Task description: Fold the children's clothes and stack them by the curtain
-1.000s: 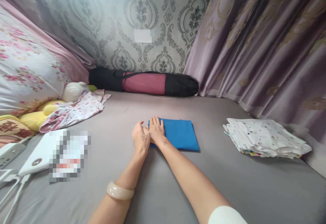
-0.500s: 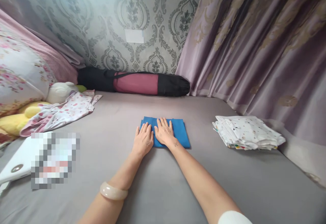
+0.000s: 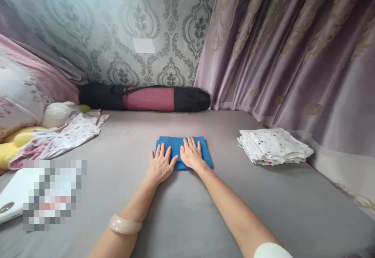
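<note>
A folded blue cloth (image 3: 175,142) lies flat on the grey bed sheet (image 3: 181,203) in front of me. My left hand (image 3: 161,163) rests palm down over its left near part, fingers stretched and a little spread. On its right half my right hand (image 3: 191,152) also lies flat, with fingers extended. Between the two hands a strip of the blue fabric shows; the parts under the palms are hidden.
Right of my hands sits a stack of folded white printed clothes (image 3: 275,146). A long black and red bag (image 3: 148,98) lies along the wall. At left are a patterned garment (image 3: 73,131), a yellow plush toy (image 3: 17,146) and a white device (image 3: 17,189) beside a blurred item.
My hands have moved slightly apart on the blue cloth, and the left thumb has spread outward. The whole view has shifted a little, with things at left sliding further left.
</note>
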`<state>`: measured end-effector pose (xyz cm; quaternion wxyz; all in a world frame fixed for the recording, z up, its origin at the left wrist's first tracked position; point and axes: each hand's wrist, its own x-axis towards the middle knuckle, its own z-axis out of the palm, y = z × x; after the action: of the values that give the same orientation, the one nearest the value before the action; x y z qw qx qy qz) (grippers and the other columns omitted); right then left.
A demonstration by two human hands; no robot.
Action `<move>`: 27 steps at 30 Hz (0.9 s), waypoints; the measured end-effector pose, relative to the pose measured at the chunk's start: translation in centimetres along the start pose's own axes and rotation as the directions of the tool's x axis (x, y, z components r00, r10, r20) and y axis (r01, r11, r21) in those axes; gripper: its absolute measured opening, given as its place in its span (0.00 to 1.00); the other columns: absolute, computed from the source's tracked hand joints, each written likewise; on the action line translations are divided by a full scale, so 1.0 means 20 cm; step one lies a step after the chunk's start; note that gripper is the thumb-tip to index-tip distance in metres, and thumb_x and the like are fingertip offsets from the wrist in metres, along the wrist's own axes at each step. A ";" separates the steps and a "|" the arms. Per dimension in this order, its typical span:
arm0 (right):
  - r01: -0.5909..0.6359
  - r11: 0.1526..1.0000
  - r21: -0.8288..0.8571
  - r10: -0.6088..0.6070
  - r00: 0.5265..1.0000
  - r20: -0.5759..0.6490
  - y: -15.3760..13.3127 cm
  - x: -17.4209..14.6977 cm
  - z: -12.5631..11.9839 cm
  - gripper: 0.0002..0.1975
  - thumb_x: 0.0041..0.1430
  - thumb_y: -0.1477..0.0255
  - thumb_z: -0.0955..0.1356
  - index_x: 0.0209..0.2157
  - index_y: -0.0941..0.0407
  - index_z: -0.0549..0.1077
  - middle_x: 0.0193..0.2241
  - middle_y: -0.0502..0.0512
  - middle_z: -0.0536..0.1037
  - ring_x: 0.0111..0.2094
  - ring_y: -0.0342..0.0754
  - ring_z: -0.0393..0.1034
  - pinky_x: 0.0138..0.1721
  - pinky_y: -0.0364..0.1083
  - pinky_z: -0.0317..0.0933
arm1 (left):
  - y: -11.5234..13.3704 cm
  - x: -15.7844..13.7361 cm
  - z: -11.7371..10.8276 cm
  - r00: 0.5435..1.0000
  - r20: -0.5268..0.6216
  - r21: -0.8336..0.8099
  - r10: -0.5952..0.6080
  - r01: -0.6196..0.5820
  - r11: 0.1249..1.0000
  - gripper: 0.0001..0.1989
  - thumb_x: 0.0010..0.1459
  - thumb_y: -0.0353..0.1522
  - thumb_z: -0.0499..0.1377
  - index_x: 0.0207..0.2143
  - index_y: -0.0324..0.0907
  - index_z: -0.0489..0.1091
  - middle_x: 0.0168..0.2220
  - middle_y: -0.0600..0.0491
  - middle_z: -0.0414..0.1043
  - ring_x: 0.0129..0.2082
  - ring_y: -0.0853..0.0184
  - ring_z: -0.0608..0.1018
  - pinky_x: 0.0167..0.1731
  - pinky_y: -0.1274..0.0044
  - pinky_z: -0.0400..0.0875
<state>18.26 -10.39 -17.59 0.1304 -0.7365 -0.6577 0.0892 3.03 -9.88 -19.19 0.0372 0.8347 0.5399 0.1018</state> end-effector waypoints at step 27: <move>-0.074 0.985 -0.158 0.049 0.987 -0.152 0.21 -0.01 -0.05 0.28 0.69 0.63 0.53 0.59 0.66 0.66 0.60 0.70 0.66 0.62 0.60 0.55 0.63 0.60 0.35 | 0.00 0.04 -0.09 0.996 -0.007 0.070 0.084 -0.084 0.994 0.36 0.58 0.57 0.47 0.54 0.39 0.68 0.58 0.33 0.64 0.59 0.45 0.67 0.59 0.54 0.50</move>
<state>22.49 -11.05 -17.95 0.1150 -0.7693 -0.6283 -0.0157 3.01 -9.20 -17.31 0.0013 0.8570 0.5077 0.0886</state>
